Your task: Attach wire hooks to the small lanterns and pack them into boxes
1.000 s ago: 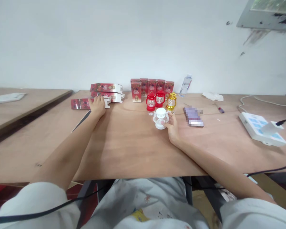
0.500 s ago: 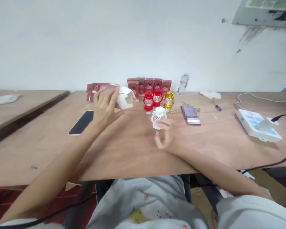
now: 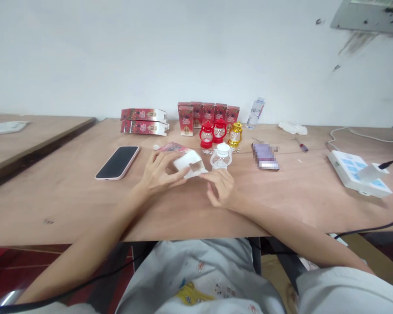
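Observation:
My left hand (image 3: pixel 162 172) grips a red and white cardboard box (image 3: pixel 186 160) lying on its side, its open white end facing right. At that end, the fingertips of my right hand (image 3: pixel 222 187) touch a white flap. Just behind the right hand stands a white lantern (image 3: pixel 221 156) with a clear body. Two red lanterns (image 3: pixel 206 136) and a gold lantern (image 3: pixel 235 134) are grouped behind it. Small white bits (image 3: pixel 208 151) lie around their bases.
Several upright red boxes (image 3: pixel 186 121) line the wall, and two open boxes (image 3: pixel 142 127) lie stacked at left. A dark-screened phone (image 3: pixel 118 162), another phone (image 3: pixel 265 156), a bottle (image 3: pixel 256 112), tissue (image 3: pixel 292 127), a screwdriver (image 3: pixel 303 147) and a power strip (image 3: pixel 358 173) are also on the table.
My left hand has brought the box from the back left towards me and to the right. My right hand has met its open end. The two stacked boxes now show.

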`<state>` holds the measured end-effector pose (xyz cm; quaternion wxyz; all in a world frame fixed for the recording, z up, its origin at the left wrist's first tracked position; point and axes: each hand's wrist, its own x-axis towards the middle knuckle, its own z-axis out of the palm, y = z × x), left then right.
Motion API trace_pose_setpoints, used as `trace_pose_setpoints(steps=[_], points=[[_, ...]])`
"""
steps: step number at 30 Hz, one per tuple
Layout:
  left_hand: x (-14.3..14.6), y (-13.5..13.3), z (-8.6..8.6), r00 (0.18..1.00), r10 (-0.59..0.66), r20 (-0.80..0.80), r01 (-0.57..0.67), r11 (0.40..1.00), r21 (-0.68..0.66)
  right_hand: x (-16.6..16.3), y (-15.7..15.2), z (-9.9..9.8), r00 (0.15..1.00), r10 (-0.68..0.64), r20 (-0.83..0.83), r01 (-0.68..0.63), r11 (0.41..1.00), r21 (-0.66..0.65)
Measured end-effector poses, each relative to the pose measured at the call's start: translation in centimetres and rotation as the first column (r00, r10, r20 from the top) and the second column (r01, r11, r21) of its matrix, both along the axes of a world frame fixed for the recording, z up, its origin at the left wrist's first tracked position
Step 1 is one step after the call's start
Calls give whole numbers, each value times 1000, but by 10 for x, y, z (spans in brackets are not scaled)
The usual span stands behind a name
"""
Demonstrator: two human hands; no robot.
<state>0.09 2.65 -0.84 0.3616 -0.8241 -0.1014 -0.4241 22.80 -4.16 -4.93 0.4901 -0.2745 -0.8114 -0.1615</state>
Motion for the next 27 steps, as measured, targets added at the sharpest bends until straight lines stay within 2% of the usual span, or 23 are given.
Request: trace_pose_setpoints(steps=[4,7,10,15,17,21,27], points=[[3,-3,-9,997,64,-45,-69,991,-117,0,-3,3,990,-86,115,89,996,-26],[5,-5,-16,994,68,-81,-81,983,-166,1,-3,4,977,-164,136,172,984,-45],[7,-6,-17,995,35,-98,-50,987,-151,3,0,3,959,-255,125,266,960,-81],[9,-7,-14,996,-48,-78,41,995,-94,6,6,2,908,-392,146,398,918,-11],[9,-6,-14,996,-54,-67,47,994,-102,7,6,2,902,-403,154,411,911,-22],[7,-5,-15,994,-54,-93,40,989,-142,6,5,3,916,-372,149,391,912,-127],[10,-8,-13,994,-24,-103,8,989,-149,6,6,3,956,-280,87,293,928,-231]])
